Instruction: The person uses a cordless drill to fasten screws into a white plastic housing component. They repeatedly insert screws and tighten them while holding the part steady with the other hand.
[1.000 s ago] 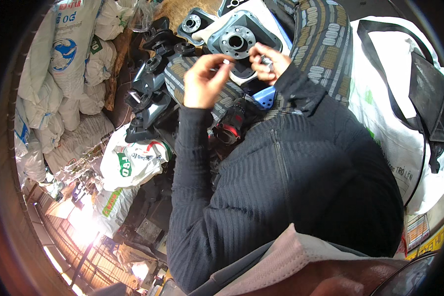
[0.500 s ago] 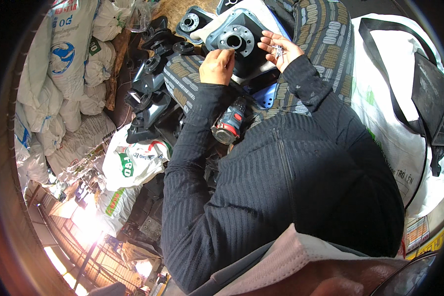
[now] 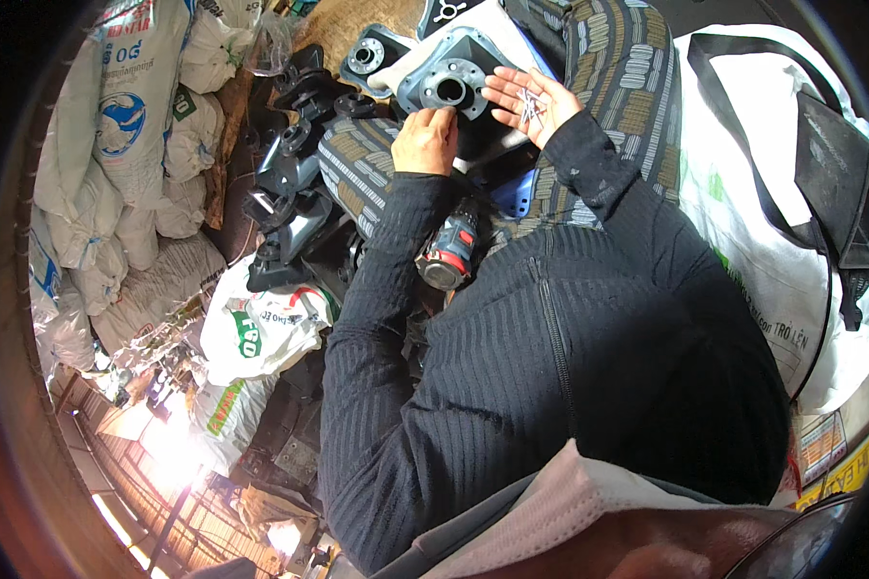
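Observation:
A dark moulded part with a round grey metal flange point(image 3: 433, 87) rests before me on a white cloth, an open black ring at its centre. Beside the flange's lower edge, my left hand point(image 3: 424, 141) is closed with its fingertips pinched together; what they hold, if anything, is hidden. My right hand point(image 3: 546, 106), palm up with fingers stretched out, carries several small silvery screws point(image 3: 530, 105) just right of the flange. Between my left forearm and my body lies a cordless power tool point(image 3: 450, 249) in grey and red, its far end hidden.
Several black moulded parts point(image 3: 290, 207) are heaped on the left, and similar flanged pieces point(image 3: 366, 56) lie at the back. White sacks point(image 3: 126, 125) stack up at far left. A large white bag point(image 3: 743, 183) with a black strap stands close on my right. My patterned trouser leg point(image 3: 620, 106) borders the work.
The flanged part and my right hand with the screws appear slightly further left. My left hand remains closed by the flange's lower edge.

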